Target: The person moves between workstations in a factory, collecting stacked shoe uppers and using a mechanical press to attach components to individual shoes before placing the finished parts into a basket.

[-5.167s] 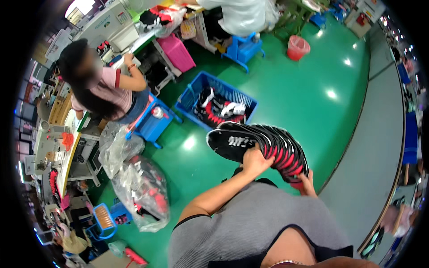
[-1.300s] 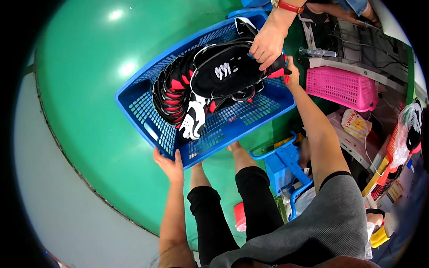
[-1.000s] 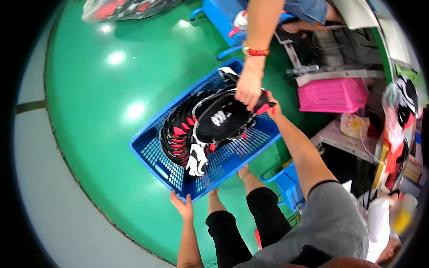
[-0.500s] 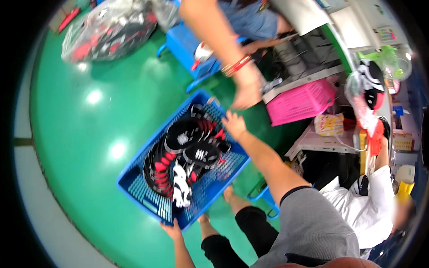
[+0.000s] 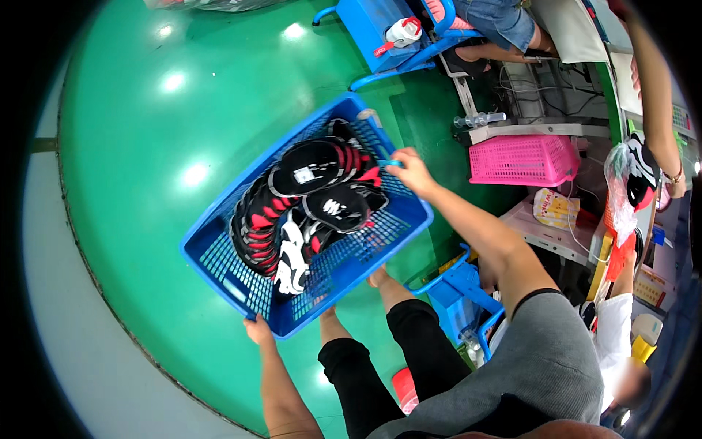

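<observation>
A blue plastic basket (image 5: 387,234) with slotted walls is held in front of me, tilted across the view. My left hand (image 5: 258,331) is closed on its near left rim. My right hand (image 5: 411,173) is closed on the right end of the basket, by a small light-blue strip. Inside lie shoe uppers: a long curved stack of nested black and red uppers (image 5: 256,234), a black one with a white mark (image 5: 336,208) on top, and a white and black piece (image 5: 292,260) beside them.
A pink basket (image 5: 523,159) stands under the workbench at right. Blue stools (image 5: 461,293) are near my right leg and at the top, one bearing a white and red bottle (image 5: 402,33). Co-workers sit along the bench; one's arm (image 5: 654,95) reaches over it. Cables hang below.
My right hand, its fingers apart at the basket before, is now closed on it. The co-worker's arm that crossed over the basket has moved off to the upper right.
</observation>
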A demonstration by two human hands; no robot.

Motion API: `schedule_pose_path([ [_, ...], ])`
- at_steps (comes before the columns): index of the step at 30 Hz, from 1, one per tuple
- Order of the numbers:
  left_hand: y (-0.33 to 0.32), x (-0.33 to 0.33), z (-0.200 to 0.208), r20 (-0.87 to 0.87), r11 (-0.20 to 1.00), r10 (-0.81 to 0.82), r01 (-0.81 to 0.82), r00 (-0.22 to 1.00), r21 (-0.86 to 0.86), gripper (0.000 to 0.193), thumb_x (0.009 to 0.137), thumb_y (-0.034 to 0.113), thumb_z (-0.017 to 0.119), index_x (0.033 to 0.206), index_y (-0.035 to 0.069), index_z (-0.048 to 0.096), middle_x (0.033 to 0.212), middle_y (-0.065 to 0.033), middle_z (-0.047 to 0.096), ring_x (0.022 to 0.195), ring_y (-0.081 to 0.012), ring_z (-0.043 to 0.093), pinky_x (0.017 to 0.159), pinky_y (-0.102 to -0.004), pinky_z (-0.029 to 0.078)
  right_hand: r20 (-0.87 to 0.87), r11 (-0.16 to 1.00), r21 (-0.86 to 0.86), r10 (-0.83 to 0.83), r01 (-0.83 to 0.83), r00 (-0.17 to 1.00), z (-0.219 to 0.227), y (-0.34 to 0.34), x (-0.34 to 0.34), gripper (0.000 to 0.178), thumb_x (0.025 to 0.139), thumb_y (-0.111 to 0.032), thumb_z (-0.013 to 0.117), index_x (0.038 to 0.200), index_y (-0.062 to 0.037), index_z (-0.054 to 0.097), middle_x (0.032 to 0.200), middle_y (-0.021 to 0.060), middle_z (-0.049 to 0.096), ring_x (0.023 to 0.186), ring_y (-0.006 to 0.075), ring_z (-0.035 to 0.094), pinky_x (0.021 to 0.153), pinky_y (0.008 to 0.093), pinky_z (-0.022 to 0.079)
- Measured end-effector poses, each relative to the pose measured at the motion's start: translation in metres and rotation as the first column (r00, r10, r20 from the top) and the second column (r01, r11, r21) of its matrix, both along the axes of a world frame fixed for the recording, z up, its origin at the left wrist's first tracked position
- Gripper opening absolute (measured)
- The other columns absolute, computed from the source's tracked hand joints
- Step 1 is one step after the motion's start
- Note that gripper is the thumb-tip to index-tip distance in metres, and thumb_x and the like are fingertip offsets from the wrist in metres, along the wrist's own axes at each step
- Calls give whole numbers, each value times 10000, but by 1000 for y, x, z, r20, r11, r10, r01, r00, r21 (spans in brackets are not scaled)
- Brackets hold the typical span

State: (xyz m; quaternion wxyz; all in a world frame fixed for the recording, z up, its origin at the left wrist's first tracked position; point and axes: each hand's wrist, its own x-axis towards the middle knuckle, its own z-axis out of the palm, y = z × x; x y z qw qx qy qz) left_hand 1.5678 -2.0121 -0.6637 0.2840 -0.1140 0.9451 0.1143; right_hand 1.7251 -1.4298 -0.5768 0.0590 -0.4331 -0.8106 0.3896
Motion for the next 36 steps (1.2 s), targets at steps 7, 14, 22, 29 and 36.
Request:
schedule_pose_path([
  [7, -10, 14, -67, -29, 990, -141, 141, 990, -4, 419, 813, 248, 663, 1120, 2, 522, 1026, -174, 618, 934, -333, 577, 776, -430, 472, -296, 961, -117, 207, -250, 933, -122, -66, -88, 262, 603, -217, 784, 775, -76, 645, 843, 111, 613, 808, 287, 583, 726, 385, 474],
  [14, 280, -52, -121, 953, 347, 166, -920, 252, 183, 728, 825, 632, 529, 1159, -15, 518, 1055, -79, 604, 985, -190, 527, 869, -347, 385, -154, 733, -390, 546, -558, 824, -248, -151, -127, 284, 609, -229, 723, 830, -64, 655, 855, 159, 631, 828, 343, 584, 726, 425, 476],
  [22, 232, -59, -164, 654, 477, 392, -751, 647, 457, 262, 814, 96, 573, 1063, 17, 588, 958, -37, 621, 850, -151, 580, 700, -272, 432, -134, 647, -742, 114, -175, 985, -153, -163, -120, 639, 766, -141, 664, 1335, -67, 381, 1301, 178, 461, 1158, 321, 498, 974, 414, 402],
  [29, 172, -84, -113, 964, 319, 149, -933, 220, 164, 403, 733, 551, 639, 892, 190, 557, 818, 77, 605, 684, -77, 528, 470, -213, 325, -414, 558, -233, -798, 797, 438, 172, 50, 62, 331, 822, 19, 548, 1128, -72, 458, 884, 123, 638, 756, 216, 628, 622, 331, 511],
  [36, 197, -140, -12, 849, 394, 75, -798, 523, 456, 408, 899, 365, 463, 1150, 54, 546, 1100, -96, 582, 981, -283, 542, 854, -415, 450, -574, 309, 329, -685, 892, 449, 356, 19, 255, 200, 902, -164, 517, 1082, -79, 539, 730, 42, 578, 562, 116, 526, 510, 241, 432],
])
